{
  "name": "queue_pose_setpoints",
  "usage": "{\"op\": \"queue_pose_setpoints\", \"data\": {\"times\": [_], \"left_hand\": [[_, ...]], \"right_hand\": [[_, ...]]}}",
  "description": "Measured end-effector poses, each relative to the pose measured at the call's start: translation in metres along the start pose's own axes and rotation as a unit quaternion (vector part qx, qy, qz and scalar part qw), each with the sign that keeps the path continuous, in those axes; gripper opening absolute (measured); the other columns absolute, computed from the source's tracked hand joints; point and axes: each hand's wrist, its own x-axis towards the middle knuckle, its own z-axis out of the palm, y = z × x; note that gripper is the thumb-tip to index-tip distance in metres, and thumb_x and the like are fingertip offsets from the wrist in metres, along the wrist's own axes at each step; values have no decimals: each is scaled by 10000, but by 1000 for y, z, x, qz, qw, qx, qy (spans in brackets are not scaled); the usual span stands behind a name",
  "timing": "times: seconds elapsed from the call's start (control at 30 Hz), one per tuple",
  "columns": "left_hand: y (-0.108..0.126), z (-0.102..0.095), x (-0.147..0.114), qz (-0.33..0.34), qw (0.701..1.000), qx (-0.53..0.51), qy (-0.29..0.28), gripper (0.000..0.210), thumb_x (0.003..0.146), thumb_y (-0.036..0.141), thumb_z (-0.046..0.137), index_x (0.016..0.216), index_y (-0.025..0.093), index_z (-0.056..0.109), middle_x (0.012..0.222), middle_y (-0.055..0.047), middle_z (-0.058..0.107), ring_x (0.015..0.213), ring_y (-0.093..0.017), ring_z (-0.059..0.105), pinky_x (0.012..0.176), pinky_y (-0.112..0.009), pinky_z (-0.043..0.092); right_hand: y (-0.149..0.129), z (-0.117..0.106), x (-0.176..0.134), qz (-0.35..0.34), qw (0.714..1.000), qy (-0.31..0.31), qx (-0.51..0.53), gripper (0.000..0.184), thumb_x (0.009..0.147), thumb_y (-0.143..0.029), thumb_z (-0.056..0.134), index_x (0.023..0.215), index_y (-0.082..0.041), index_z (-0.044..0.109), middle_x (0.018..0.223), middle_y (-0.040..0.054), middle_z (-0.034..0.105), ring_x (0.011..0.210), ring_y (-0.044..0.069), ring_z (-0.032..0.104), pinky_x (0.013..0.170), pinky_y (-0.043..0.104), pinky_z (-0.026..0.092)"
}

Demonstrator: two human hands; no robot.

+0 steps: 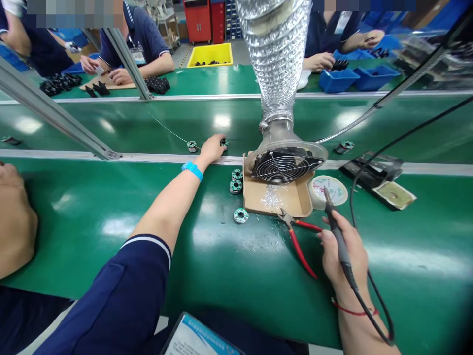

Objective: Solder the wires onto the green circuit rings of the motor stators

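Observation:
My left hand [212, 149] stretches across to the strip behind the metal rail, its fingers closed around a small round coil part with a green circuit board [223, 143]. A similar coil part [191, 146] with a thin wire stands just left of it. In my right hand [345, 251] is a soldering iron [338, 236], its tip up over a white solder spool [334, 190]. Red-handled cutters [297, 241] lie open left of that hand. Two coil parts [235, 186] sit close together beside a cardboard tray [254, 199]; another coil part [241, 216] lies nearer me.
A fume fan [283, 165] on a silver duct [283, 64] hangs over the tray, which holds wire clippings. At right are an iron stand [373, 167] and another coil part [344, 147]. A metal post [62, 113] slants at left. Co-workers sit opposite; someone's arm [15, 222] rests at left.

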Motion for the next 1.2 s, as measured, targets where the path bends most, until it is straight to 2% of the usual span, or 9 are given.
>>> {"op": "queue_pose_setpoints", "data": {"times": [0.17,0.27,0.37,0.53,0.63,0.7,0.87,1.03,1.2], "left_hand": [[-16,-20,-58,21,998,56,-11,547,933,287,584,1460,143,543,1361,-154,600,1193,-308,641,1029,-412,522],[-26,-37,-111,36,994,91,-57,462,932,386,599,1324,146,655,1237,-144,631,1110,-328,658,930,-421,542],[-29,-49,-158,66,986,96,-123,558,911,455,644,1392,175,609,1200,-111,637,1066,-289,658,878,-381,540],[-20,-48,-206,169,958,7,-230,498,953,280,574,1448,230,551,1133,-73,646,945,-198,649,832,-327,520],[-1,-35,-226,196,952,-88,-219,371,905,318,664,1258,207,653,1156,-85,652,976,-202,644,832,-330,526],[16,-26,-238,180,942,-176,-222,344,862,318,710,1175,189,650,1090,-73,666,841,-164,629,725,-296,518],[59,-18,-261,106,885,-370,-261,361,892,281,674,1236,211,589,650,66,479,533,-97,461,504,-228,381],[79,-24,-266,175,898,-347,-207,402,899,282,732,1286,236,635,786,40,491,589,-78,447,532,-226,378],[82,-24,-268,247,906,-297,-173,406,924,423,717,1245,179,669,753,40,479,609,-87,419,536,-230,353]], "right_hand": [[-5,-4,1,4,1000,2,0,558,954,-542,477,1368,-185,588,1191,150,711,1078,285,676,963,487,551],[-7,-3,0,1,1000,20,3,533,909,-513,571,1337,-198,610,1151,134,705,1052,287,673,956,492,548],[-10,-1,-3,-3,997,75,25,438,866,-473,645,1217,-212,667,1055,104,696,944,261,675,880,468,558],[-38,-4,-16,-18,993,100,60,348,872,-457,671,1106,-202,704,1035,82,708,928,212,690,869,411,584],[-71,-10,-25,-38,992,11,121,385,920,-392,642,1274,-244,663,1049,43,756,801,155,722,793,352,623],[-94,-14,-28,-58,975,-67,202,434,961,-284,591,1395,-285,578,1050,12,772,754,121,730,760,306,630],[-130,-19,-19,-105,948,-156,256,477,915,-179,642,1369,-288,549,1028,-20,756,978,115,724,939,273,598],[-130,-21,-9,-33,930,-198,308,484,878,-193,681,1338,-250,541,920,-30,699,875,108,684,938,290,580],[-128,-22,-9,-4,917,-232,325,457,885,-211,681,1319,-232,537,869,-41,691,789,97,659,860,289,587]]}}
